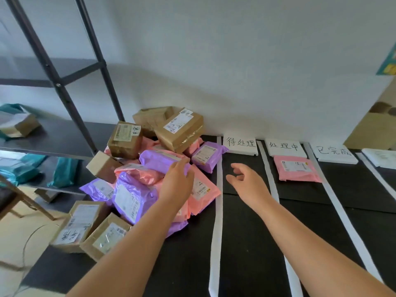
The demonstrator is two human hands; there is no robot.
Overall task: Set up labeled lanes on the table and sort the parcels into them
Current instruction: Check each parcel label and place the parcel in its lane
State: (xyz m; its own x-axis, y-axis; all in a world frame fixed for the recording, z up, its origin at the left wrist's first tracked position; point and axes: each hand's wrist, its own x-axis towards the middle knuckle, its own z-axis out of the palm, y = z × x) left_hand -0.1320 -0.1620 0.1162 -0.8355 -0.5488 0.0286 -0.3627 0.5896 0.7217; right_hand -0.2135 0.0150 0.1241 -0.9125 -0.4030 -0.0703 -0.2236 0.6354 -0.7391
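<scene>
At the far left stands a dark metal shelf rack [53,133] with teal bags [64,172] on its boards. Beside it, on the left part of the black tabletop [246,243], lies a heap of unsorted parcels: brown boxes [125,139] at the back and at the near-left corner, with purple and pink bags piled between them. The left hand [177,181] rests on top of the heap. Its grip is spread flat, fingers fairly straight, touching a purple bag [160,160] without closing round it.

Just right of the heap a white strip [217,211] runs from the wall toward the near edge. The right hand [246,183] hovers above the first lane, its grip loose and apart, fingers lightly bent, holding nothing.

At the head of this lane, against the wall, lies a white label card [240,143] with handwritten characters. More strips mark further lanes to the right, each headed by its own card. One pink parcel [297,168] lies flat in the second lane, just below the second card [285,146]. A large cardboard box [372,127] stands at the far right.
</scene>
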